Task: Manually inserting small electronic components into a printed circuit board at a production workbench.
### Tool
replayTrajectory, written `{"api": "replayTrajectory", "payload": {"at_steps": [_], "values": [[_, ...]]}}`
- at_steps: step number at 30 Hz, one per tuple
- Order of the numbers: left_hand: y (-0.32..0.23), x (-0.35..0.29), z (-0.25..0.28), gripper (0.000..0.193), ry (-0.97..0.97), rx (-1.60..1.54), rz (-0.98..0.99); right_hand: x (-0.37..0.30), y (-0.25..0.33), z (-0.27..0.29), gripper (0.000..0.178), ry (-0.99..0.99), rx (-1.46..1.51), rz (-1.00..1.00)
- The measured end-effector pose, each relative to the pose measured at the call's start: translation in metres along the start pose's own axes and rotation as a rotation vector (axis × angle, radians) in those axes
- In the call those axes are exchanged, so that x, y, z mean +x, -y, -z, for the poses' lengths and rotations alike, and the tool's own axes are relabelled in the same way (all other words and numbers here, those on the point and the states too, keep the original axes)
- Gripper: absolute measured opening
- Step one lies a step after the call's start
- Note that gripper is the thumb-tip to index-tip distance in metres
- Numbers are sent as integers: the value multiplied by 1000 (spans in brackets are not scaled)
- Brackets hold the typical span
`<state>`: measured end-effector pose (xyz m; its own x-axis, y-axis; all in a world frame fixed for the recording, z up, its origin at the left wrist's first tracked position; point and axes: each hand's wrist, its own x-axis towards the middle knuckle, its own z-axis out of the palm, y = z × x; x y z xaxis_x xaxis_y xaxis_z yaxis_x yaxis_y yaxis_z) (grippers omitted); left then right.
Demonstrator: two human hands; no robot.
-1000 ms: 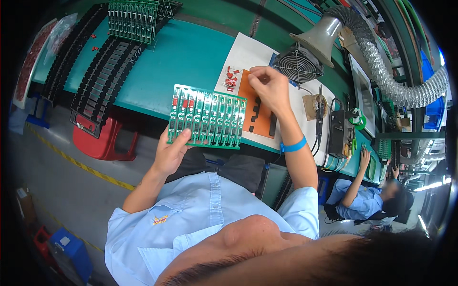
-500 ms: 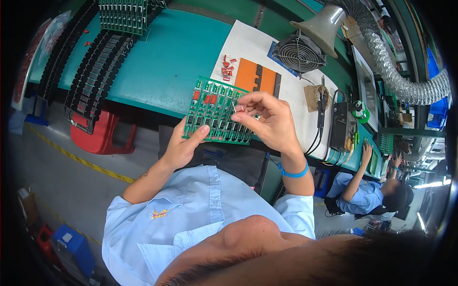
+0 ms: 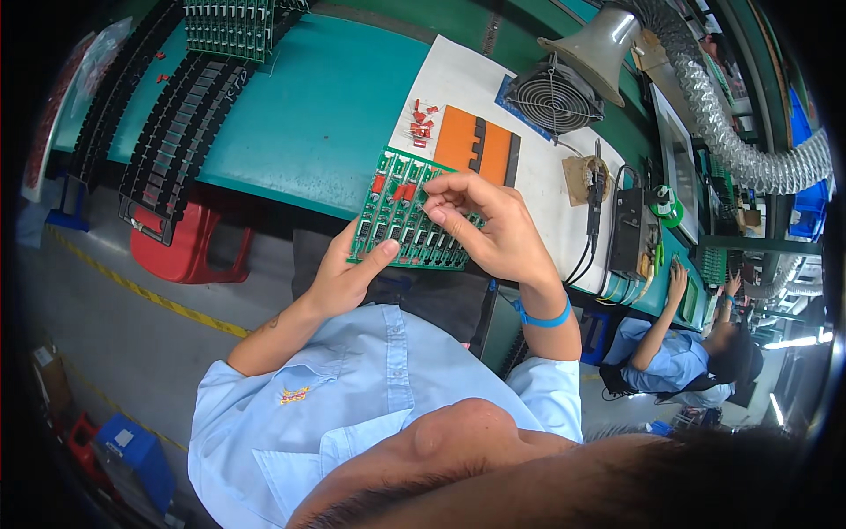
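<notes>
My left hand [image 3: 348, 273] grips the lower left edge of a green circuit board panel [image 3: 401, 225], thumb on top and fingers underneath. The panel is tilted up over the table's front edge and carries rows of dark and pale parts. A few red components [image 3: 404, 191] sit near its upper left. Above the panel's right part, my right hand [image 3: 480, 216] is closed in a pinch, thumb and index fingertips together at the board. The small leaded component in that pinch is mostly hidden by the fingers now. A blue band circles my right wrist.
Loose red components [image 3: 423, 123] lie on a white sheet [image 3: 449, 75] beside an orange block [image 3: 467, 139]. Behind are a fan [image 3: 555, 101] and a metal hood [image 3: 592, 53]. A soldering iron [image 3: 597, 189] stands right; black racks [image 3: 181, 132] stand left. Another person works far right.
The panel and my left hand have shifted slightly right. My right fingertips have drawn together and come closer to the board, covering the small component that showed between them.
</notes>
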<state>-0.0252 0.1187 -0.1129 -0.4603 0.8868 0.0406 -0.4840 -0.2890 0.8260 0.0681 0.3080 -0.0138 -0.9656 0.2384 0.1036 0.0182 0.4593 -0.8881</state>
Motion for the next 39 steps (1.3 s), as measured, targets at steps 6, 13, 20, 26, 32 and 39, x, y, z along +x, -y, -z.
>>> {"api": "replayTrajectory", "payload": {"at_steps": [6,13,20,26,32,39], "values": [[-4,0,-2,39,-3,35,8,1,2,1,20,-2,6,-34],[-5,-2,-4,40,9,3,14,0,5,1,21,5,-8,-40],[-6,-2,-4,40,19,69,27,0,7,3,21,18,-23,-46],[-7,-2,-6,40,24,85,31,1,11,6,22,57,-68,-64],[-2,-3,-4,40,30,114,46,2,15,9,23,95,-86,-101],[-4,-6,-1,41,8,264,51,2,15,11,25,50,-88,-92]]}}
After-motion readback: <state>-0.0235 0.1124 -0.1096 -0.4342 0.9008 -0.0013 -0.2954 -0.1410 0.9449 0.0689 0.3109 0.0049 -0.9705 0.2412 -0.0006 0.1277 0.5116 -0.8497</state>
